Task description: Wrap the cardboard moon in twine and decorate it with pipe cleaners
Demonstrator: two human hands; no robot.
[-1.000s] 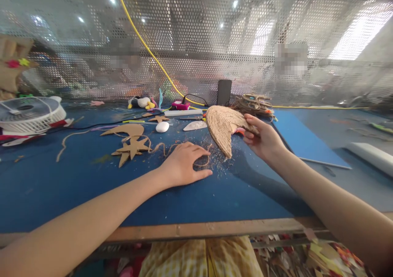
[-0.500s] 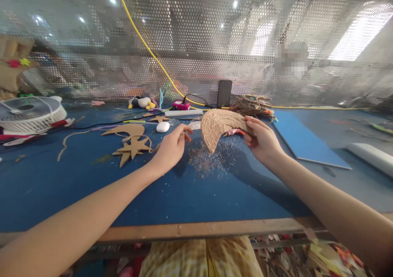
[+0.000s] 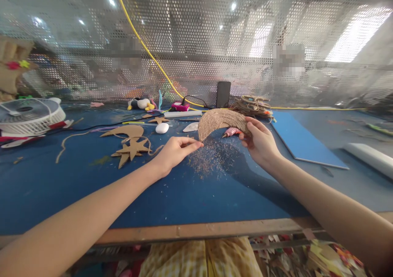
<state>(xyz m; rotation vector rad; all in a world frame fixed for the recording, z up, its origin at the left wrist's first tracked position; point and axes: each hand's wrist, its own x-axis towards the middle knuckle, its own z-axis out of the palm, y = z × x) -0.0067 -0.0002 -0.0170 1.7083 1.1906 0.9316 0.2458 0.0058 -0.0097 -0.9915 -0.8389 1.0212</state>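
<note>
A crescent covered in coiled jute twine (image 3: 219, 119) is held above the blue table, its curve arching upward. My right hand (image 3: 260, 140) grips its right end between thumb and fingers. At the left tip, my left hand (image 3: 178, 152) pinches the crescent's point with thumb and fingertips. Below it, brown fibre crumbs (image 3: 210, 160) are scattered on the table. Behind the crescent lies a pink glue gun (image 3: 231, 132), partly hidden. Left of my left hand are cardboard stars (image 3: 132, 149) and a plain cardboard crescent (image 3: 125, 131) with a loose strand of twine.
A white egg-shaped object (image 3: 162, 128) lies near the stars. Further back stand a dark phone (image 3: 223, 94) and a heap of twine (image 3: 253, 106). A blue board (image 3: 307, 142) lies at right, a white fan (image 3: 29, 115) at far left. Perforated metal sheeting (image 3: 196, 43) closes the back.
My left hand has moved right and closed on the crescent's left tip. The crescent has turned, so that tip sits higher and further left. My right hand keeps its hold.
</note>
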